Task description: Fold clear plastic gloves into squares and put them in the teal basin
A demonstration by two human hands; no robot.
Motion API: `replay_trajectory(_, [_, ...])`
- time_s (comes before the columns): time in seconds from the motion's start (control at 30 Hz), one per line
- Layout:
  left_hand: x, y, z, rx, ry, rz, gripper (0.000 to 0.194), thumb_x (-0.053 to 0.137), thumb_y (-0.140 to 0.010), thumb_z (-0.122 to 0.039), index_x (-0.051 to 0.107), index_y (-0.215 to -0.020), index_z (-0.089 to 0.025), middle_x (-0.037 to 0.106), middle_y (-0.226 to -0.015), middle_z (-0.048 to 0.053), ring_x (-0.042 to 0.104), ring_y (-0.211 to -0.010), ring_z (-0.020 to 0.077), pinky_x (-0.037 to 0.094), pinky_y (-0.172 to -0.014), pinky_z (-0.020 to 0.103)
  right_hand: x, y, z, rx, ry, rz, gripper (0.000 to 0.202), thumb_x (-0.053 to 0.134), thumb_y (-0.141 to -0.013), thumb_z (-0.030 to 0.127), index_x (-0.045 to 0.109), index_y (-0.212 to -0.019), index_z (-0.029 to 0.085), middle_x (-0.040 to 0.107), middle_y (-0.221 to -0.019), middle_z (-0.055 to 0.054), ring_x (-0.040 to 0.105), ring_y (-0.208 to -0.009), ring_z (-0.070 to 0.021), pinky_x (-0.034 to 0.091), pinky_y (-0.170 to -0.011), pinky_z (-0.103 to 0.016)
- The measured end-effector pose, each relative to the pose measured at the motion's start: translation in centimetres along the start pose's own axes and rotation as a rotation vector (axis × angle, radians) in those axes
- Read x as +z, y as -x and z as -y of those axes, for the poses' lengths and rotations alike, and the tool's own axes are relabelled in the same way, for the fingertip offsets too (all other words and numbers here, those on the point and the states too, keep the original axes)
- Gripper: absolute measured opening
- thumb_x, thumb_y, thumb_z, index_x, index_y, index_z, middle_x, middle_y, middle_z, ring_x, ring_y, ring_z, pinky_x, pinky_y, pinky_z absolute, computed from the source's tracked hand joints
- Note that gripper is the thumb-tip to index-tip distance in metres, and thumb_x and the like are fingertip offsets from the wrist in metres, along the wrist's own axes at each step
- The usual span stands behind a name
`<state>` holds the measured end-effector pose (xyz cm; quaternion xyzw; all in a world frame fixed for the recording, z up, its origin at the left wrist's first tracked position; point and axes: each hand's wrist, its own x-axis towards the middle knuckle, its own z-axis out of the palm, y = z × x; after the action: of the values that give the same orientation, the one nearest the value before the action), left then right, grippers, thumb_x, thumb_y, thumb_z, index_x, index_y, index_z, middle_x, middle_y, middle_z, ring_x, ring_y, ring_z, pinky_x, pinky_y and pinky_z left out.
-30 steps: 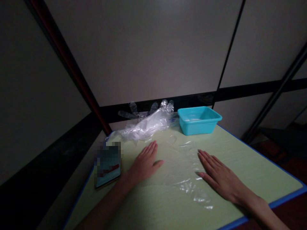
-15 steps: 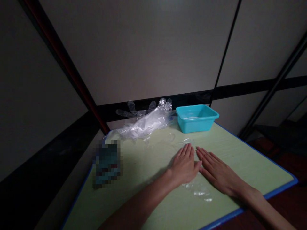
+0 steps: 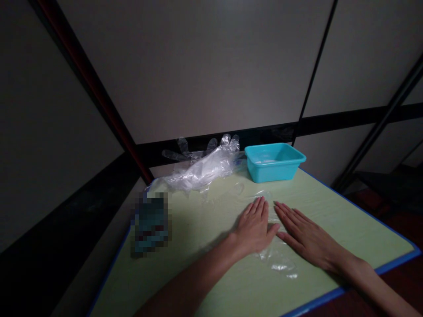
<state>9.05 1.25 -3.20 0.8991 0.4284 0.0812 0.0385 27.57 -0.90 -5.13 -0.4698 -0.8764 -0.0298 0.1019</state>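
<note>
A thin clear plastic glove [image 3: 280,266] lies spread on the table, partly hidden under my hands. My left hand [image 3: 254,226] presses flat on it, fingers stretched forward and thumb out to the right. Just to the right, my right hand [image 3: 306,235] also lies flat, palm down, with its thumb pointing toward the left thumb. A narrow gap separates the two hands, and clear film shows between them. Neither hand grasps anything.
A heap of clear plastic gloves [image 3: 208,169] lies at the table's back edge against the cabinet panel. A turquoise plastic basin [image 3: 276,169] stands to its right. A pixelated dark green item [image 3: 150,226] is at the left edge. The pale green table [image 3: 194,220] has blue edging.
My right hand has slid slightly to the right, widening the gap between the hands. The left hand stays nearly in place. The whole view has shifted a little.
</note>
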Motion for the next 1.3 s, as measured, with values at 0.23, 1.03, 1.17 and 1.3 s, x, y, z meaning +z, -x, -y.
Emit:
replay_trajectory(0.23, [-0.4,1.2,1.6,-0.036,-0.036,0.001,0.065,0.01,-0.087,-0.048,0.018,-0.132,-0.002,0.016,-0.141,0.015,0.009,-0.13,0.0205,0.012,-0.105,0.033,-0.5,0.0,0.2,0.011,0.004,0.025,0.064,0.028,-0.086,0.05,0.012,-0.136,0.014,0.016,-0.14,-0.009,0.016,-0.128,-0.0208,0.021,-0.104,-0.04])
replay_trajectory(1.03, [-2.4,6.4,6.7,-0.078,-0.094,0.049,0.066,0.023,-0.085,-0.053,0.019,-0.133,-0.007,0.014,-0.141,0.013,0.01,-0.13,0.019,0.014,-0.105,0.032,-0.9,-0.4,-0.1,-0.009,-0.029,0.048,0.068,0.029,-0.084,0.054,0.007,-0.136,0.016,0.014,-0.141,-0.009,0.014,-0.128,-0.022,0.019,-0.104,-0.041])
replay_trajectory(1.17, [-2.3,6.8,7.2,-0.094,-0.102,0.029,0.066,0.025,-0.085,-0.052,0.019,-0.133,-0.007,0.016,-0.141,0.013,0.011,-0.129,0.0195,0.015,-0.105,0.032,-1.2,-1.5,0.2,-0.027,-0.019,0.084,0.07,0.027,-0.084,0.055,0.01,-0.136,0.013,0.014,-0.14,-0.01,0.013,-0.128,-0.0221,0.018,-0.104,-0.042])
replay_trajectory(1.3, [-2.3,7.2,7.6,-0.11,-0.107,0.003,0.065,0.027,-0.084,-0.051,0.019,-0.133,-0.008,0.017,-0.14,0.013,0.012,-0.129,0.0192,0.016,-0.105,0.032,-1.4,-2.3,0.3,-0.036,-0.017,0.124,0.07,0.025,-0.084,0.057,0.011,-0.136,0.012,0.013,-0.14,-0.01,0.012,-0.128,-0.0218,0.016,-0.104,-0.043])
